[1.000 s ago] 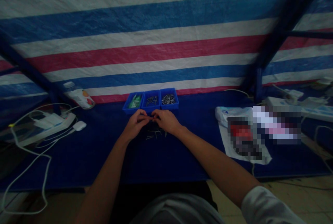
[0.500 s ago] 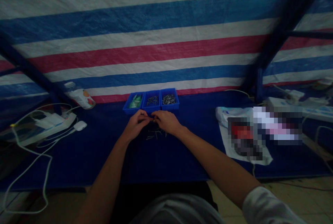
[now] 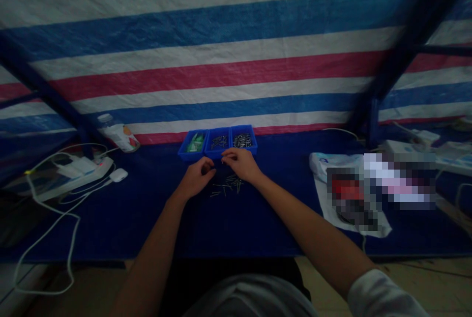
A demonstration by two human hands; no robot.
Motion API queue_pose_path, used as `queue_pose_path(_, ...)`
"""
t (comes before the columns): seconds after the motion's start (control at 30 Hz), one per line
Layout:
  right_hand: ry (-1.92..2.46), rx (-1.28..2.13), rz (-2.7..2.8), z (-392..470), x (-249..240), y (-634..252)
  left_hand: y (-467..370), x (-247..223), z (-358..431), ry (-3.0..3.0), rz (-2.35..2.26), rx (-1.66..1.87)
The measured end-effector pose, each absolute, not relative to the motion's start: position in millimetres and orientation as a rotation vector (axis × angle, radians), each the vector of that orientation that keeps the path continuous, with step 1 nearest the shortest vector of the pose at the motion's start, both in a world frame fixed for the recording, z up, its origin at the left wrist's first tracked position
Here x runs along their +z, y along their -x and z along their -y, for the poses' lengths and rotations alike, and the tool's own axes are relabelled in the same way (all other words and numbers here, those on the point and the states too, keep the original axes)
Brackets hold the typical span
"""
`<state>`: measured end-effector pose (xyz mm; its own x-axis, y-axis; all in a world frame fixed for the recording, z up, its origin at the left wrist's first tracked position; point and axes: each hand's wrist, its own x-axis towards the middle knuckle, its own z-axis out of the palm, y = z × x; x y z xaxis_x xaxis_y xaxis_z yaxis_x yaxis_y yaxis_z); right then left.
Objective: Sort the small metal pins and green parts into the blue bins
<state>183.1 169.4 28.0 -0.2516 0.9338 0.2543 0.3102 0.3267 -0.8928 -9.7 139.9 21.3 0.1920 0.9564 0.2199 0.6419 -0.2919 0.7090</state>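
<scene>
My left hand (image 3: 197,178) is over the blue table, just in front of the left bin. Its fingers are curved, the thumb stands apart from them, and nothing shows between. To its right my right hand (image 3: 242,164) reaches toward the middle bin with thumb and fingertips pinched together; whatever they hold is too small to make out. Between and below the hands lie several loose screws (image 3: 229,184). Behind the hands three blue bins stand in a row: the left bin (image 3: 181,151) has green pieces, the middle bin (image 3: 213,153) dark screws, the right bin (image 3: 253,146) silver screws.
A bottle (image 3: 120,134) stands tilted at the back left, beyond a power strip (image 3: 73,179) with white cables. On the right are a white plastic package (image 3: 322,165), a blurred patch and another power strip (image 3: 398,149). A striped sheet (image 3: 236,61) hangs behind the table.
My hands were together at the fingertips and have come apart. The right one moved slightly up and toward the middle bin. The whole view shifted a little.
</scene>
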Motion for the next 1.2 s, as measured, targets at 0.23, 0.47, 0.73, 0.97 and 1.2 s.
queue_pose_path(0.23,1.338,1.245,1.475,-179.8,30.8,-191.4,8.9,23.9,-136.8,-2.072,-1.457,0.779)
queue_pose_path(0.47,1.14,1.413,1.292,-178.6,34.7,-190.6,9.1,27.9,-134.4,-2.101,-1.45,0.682)
queue_pose_path(0.73,1.216,0.891,2.234,-173.5,40.0,-208.5,22.5,29.5,-133.6,-2.165,-1.337,0.501)
queue_pose_path(0.97,1.19,0.749,2.277,-167.8,39.7,-202.5,19.8,32.6,-131.5,-2.236,-1.324,0.461)
queue_pose_path(1.2,1.1,0.645,2.235,-165.4,33.4,-194.8,17.0,28.7,-136.4,-2.108,-1.42,0.689)
